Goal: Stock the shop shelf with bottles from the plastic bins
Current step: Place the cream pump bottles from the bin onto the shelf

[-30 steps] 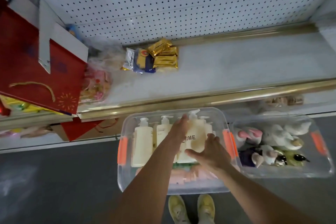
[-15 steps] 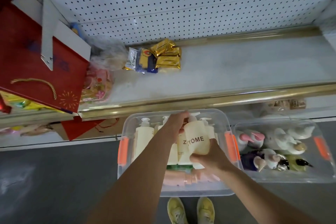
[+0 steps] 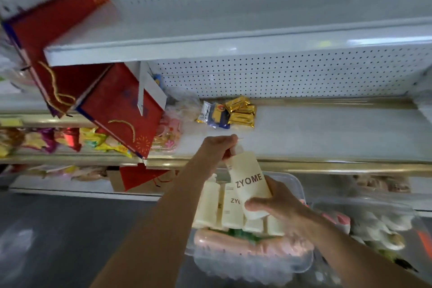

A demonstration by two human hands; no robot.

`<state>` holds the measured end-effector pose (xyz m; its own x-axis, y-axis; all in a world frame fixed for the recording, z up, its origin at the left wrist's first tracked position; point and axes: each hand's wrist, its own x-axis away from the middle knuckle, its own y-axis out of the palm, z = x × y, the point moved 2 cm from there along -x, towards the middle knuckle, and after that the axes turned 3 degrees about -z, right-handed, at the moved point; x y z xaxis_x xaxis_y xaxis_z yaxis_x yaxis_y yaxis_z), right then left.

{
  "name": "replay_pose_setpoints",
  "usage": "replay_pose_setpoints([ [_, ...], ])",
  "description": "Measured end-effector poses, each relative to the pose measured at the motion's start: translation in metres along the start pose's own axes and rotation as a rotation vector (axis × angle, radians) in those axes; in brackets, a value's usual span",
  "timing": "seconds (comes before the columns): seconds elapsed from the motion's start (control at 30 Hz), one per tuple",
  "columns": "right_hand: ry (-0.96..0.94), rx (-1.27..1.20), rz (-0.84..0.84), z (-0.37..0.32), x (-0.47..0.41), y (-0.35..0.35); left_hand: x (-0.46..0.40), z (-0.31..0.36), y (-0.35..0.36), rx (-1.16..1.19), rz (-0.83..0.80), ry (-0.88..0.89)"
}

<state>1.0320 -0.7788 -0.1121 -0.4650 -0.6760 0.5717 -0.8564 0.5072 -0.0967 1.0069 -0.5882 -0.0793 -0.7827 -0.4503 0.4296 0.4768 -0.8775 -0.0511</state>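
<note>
two hands (image 3: 218, 147) (image 3: 274, 203) gripping one cream bottle (image 3: 250, 182) above the bottle-filled bin (image 3: 300, 184)

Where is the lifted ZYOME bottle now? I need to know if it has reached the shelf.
In the head view, centre: the ZYOME bottle is held tilted above the clear bin, left hand gripping its pump, right hand its base, just before the shelf's gold rail.

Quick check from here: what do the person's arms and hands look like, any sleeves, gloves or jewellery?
Both forearms are bare, with no sleeve in view. The left hand and right hand wear no gloves. No ring, watch or bracelet shows on either. The picture is somewhat blurred, so fine marks cannot be told.
</note>
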Motion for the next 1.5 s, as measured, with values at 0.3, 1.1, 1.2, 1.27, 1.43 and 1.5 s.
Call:
replay_pose_setpoints([
  [0.3,-0.162,0.014,-0.029,-0.077,0.022,0.018,0.043,0.082,-0.038,0.036,-0.025,0.183],
  [1.1,-0.53,0.104,0.156,-0.355,-0.029,0.157,0.044,0.301,-0.282,-0.112,-0.046,0.501],
  [1.2,-0.577,0.109,0.207,-0.39,-0.044,0.172,0.042,0.327,-0.309,-0.14,-0.022,0.564],
  [1.27,-0.607,0.109,0.237,-0.41,-0.057,0.18,0.038,0.342,-0.325,-0.159,-0.006,0.603],
  [1.43,-0.614,0.076,0.309,-0.441,-0.101,0.192,0.018,0.369,-0.346,-0.251,-0.01,0.636],
  [1.5,-0.612,0.074,0.337,-0.446,-0.119,0.193,0.009,0.373,-0.352,-0.309,-0.005,0.636],
])
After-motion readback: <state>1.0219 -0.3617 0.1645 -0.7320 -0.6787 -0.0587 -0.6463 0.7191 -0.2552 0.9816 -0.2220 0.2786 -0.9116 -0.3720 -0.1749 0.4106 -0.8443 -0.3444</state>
